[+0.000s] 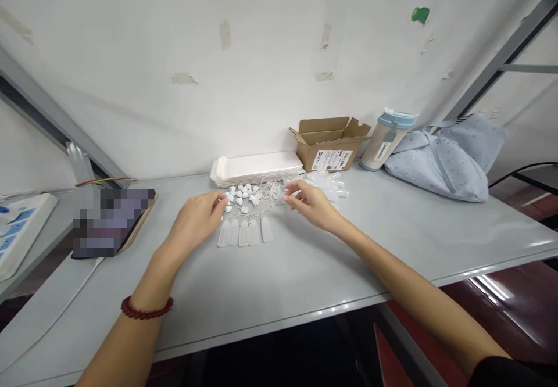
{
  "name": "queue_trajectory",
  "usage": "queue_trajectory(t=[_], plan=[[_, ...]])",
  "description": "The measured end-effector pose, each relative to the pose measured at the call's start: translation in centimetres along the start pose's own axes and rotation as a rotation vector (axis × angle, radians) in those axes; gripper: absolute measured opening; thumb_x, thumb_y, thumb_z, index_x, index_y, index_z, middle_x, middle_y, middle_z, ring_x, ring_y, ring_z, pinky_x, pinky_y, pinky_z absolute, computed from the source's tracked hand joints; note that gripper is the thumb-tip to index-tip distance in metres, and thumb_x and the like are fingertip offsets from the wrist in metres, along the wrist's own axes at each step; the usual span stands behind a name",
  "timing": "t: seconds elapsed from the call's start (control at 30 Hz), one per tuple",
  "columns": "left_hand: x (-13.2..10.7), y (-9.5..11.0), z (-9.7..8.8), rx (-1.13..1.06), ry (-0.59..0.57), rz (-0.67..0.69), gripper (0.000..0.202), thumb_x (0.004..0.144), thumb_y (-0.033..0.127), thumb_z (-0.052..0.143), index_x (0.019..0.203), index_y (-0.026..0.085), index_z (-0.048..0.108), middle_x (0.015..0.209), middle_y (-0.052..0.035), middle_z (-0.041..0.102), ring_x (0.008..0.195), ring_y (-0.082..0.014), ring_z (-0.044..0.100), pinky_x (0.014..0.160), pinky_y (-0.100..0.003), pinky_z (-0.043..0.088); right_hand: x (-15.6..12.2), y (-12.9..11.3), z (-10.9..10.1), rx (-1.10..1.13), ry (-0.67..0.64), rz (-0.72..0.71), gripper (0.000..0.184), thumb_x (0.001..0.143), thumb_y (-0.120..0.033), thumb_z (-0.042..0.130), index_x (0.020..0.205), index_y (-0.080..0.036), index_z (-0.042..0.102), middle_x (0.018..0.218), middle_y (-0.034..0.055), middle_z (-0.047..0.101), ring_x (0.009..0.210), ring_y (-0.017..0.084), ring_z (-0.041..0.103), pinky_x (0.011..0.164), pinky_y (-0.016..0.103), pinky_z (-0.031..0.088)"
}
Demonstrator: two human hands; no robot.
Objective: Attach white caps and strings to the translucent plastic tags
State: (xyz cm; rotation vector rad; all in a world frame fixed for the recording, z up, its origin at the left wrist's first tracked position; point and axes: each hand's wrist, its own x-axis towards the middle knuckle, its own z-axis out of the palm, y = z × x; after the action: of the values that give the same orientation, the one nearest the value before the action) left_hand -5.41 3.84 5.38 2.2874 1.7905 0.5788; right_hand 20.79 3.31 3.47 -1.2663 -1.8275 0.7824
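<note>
My left hand is at the left edge of a scatter of small white faceted pieces. Its fingers are curled and the tips come together beside a white piece; what they pinch, if anything, is too small to make out. To the right, my right hand hovers by a tangle of white cord, thumb and forefinger apart. A strand of cord reaches close to its fingertips. In front of the pile, several translucent flat tags with cord loops lie in a row. More clear plastic pieces sit behind my right hand.
A stack of flat white boxes rests against the wall, beside an open cardboard box. Farther right stand a blue-lidded tumbler and a light blue fabric bag. A blurred phone with a white cable lies left on the grey table.
</note>
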Motion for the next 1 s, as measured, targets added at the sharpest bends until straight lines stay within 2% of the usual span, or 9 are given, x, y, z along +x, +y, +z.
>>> queue_trajectory(t=[0.1, 0.2, 0.3, 0.47, 0.7, 0.87, 1.0], plan=[[-0.3, 1.3, 1.3, -0.076, 0.026, 0.203, 0.028, 0.085, 0.043, 0.048, 0.093, 0.02, 0.06, 0.094, -0.0063, 0.066, 0.09, -0.0241, 0.057, 0.075, -0.034, 0.045, 0.6, 0.9, -1.0, -0.127, 0.047, -0.024, 0.014, 0.085, -0.024, 0.055, 0.096, -0.015, 0.055, 0.092, 0.0054, 0.065, 0.068, 0.012, 0.061, 0.059, 0.025, 0.046], [-0.8, 2.7, 2.5, -0.092, -0.055, 0.444, 0.032, 0.08, 0.044, 0.06, 0.101, 0.019, 0.059, 0.105, -0.0072, 0.063, 0.105, -0.0262, 0.05, 0.088, -0.039, 0.043, 1.0, 1.8, -1.7, -0.235, 0.103, -0.062, 0.011, 0.084, -0.019, 0.055, 0.094, -0.016, 0.056, 0.092, 0.0059, 0.065, 0.07, 0.013, 0.061, 0.063, 0.026, 0.047], [-1.4, 3.7, 3.4, -0.054, -0.123, 0.567, 0.036, 0.078, 0.04, 0.064, 0.108, 0.021, 0.058, 0.113, -0.0066, 0.061, 0.113, -0.027, 0.045, 0.095, -0.042, 0.039, 1.4, 2.8, -2.1, -0.372, 0.138, -0.116, 0.009, 0.083, -0.017, 0.056, 0.092, -0.015, 0.057, 0.094, 0.0068, 0.065, 0.068, 0.013, 0.06, 0.066, 0.028, 0.046], [-1.7, 3.8, 4.0, 0.028, -0.172, 0.555, 0.031, 0.081, 0.035, 0.062, 0.108, 0.019, 0.058, 0.113, -0.0065, 0.062, 0.114, -0.0284, 0.044, 0.095, -0.045, 0.038, 1.5, 3.4, -2.3, -0.477, 0.138, -0.142, 0.01, 0.083, -0.016, 0.056, 0.094, -0.015, 0.057, 0.096, 0.0076, 0.064, 0.068, 0.014, 0.058, 0.067, 0.028, 0.045], [-1.5, 3.6, 3.2, 0.012, -0.216, 0.49, 0.03, 0.08, 0.032, 0.059, 0.108, 0.02, 0.058, 0.11, -0.0071, 0.062, 0.114, -0.0296, 0.043, 0.094, -0.045, 0.037, 1.4, 3.1, -2.4, -0.509, 0.097, -0.092, 0.013, 0.084, -0.014, 0.054, 0.097, -0.014, 0.058, 0.1, 0.0082, 0.064, 0.073, 0.016, 0.059, 0.07, 0.029, 0.044], [-1.6, 3.6, 3.1, -0.021, -0.225, 0.481, 0.035, 0.08, 0.041, 0.058, 0.109, 0.022, 0.058, 0.111, -0.0084, 0.06, 0.114, -0.0299, 0.043, 0.096, -0.045, 0.037, 1.4, 2.7, -2.6, -0.588, 0.055, -0.014, 0.014, 0.085, -0.013, 0.054, 0.099, -0.014, 0.058, 0.106, 0.0107, 0.063, 0.08, 0.018, 0.061, 0.07, 0.029, 0.043], [-0.7, 3.8, 3.3, -0.101, -0.218, 0.426, 0.036, 0.086, 0.045, 0.048, 0.11, 0.02, 0.059, 0.113, -0.0098, 0.059, 0.114, -0.0284, 0.044, 0.095, -0.043, 0.039, 1.4, 2.3, -2.9, -0.746, 0.004, 0.071, 0.017, 0.086, -0.016, 0.055, 0.103, -0.013, 0.059, 0.103, 0.0133, 0.065, 0.091, 0.023, 0.06, 0.069, 0.029, 0.041]])
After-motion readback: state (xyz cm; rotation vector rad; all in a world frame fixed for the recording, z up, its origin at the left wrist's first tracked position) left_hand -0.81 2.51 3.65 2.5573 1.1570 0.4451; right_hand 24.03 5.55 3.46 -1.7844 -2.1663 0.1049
